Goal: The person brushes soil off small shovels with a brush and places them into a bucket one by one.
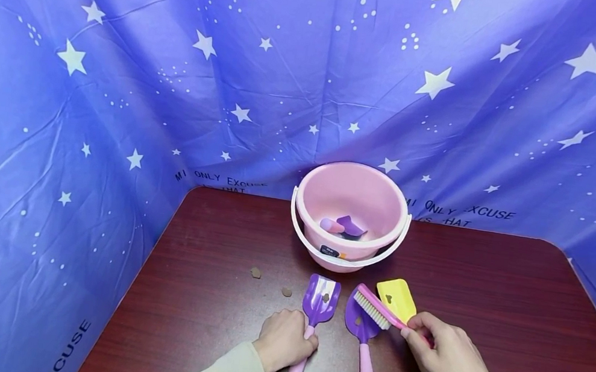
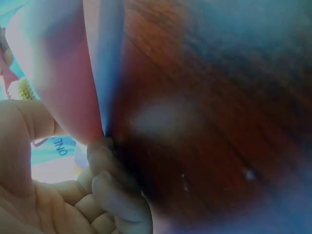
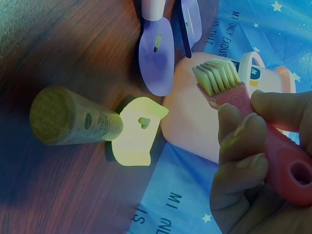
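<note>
Blue star-print curtain [image 1: 289,58] hangs behind dark wood-grain table [image 1: 196,321]. Pink bucket [image 1: 352,189] stands near table's far edge, w/ small purple-and-pink tool [image 1: 349,225] inside. R hand [image 1: 447,350] and L hand [image 1: 284,337] are in front of it. Round-bladed purple shovel [image 1: 367,366] lies btwn the hands, pink handle twd person. Square-bladed purple shovel [image 1: 311,310]: L fingers and thumb grasp its pink handle; blade extends past them twd bucket. Yellow scoop [image 1: 397,299], w/ wooden handle, lies just beside R hand, partly hidden by it in head view. Pink brush [image 1: 391,316]: R thumb and fingers pinch its handle; bristled end projects beyond fingertips, overlapping round blade in head view (contact can't be judged). Brown flecks [image 1: 256,272]: one on each of three blades, two on table L of square blade.
</note>
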Available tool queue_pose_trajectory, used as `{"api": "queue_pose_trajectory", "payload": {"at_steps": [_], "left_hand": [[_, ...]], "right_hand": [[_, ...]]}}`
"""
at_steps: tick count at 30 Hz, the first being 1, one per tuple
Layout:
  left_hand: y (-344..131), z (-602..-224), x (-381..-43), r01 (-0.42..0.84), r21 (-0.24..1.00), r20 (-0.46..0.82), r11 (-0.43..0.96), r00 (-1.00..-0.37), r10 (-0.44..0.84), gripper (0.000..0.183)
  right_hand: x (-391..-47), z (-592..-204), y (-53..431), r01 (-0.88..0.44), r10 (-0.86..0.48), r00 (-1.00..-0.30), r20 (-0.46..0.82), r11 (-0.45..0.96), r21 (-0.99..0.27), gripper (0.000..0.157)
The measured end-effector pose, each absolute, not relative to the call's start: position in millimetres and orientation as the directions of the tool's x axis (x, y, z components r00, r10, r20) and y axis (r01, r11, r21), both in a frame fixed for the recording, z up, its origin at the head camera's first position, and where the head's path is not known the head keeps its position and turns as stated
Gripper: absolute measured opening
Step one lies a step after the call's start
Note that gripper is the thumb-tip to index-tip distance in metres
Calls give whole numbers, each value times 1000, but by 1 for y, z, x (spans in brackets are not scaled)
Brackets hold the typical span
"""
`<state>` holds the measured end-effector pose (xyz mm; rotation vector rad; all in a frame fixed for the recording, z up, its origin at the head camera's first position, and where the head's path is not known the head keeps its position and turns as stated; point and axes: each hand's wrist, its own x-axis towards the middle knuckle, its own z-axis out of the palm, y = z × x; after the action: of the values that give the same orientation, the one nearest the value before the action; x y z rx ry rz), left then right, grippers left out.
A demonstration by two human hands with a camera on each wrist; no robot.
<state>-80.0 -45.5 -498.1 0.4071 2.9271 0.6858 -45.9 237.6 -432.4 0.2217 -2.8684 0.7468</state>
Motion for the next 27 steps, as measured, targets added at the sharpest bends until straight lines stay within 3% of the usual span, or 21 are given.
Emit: {"api": "queue_pose_trajectory", "payload": {"at_steps": [27], "left_hand": [[-65, -494, -70, 289, 468, 73, 835, -954, 290, 18]], "right_hand": [[-47, -433, 230, -187, -103, -974, 199, 862, -470, 17]]}}
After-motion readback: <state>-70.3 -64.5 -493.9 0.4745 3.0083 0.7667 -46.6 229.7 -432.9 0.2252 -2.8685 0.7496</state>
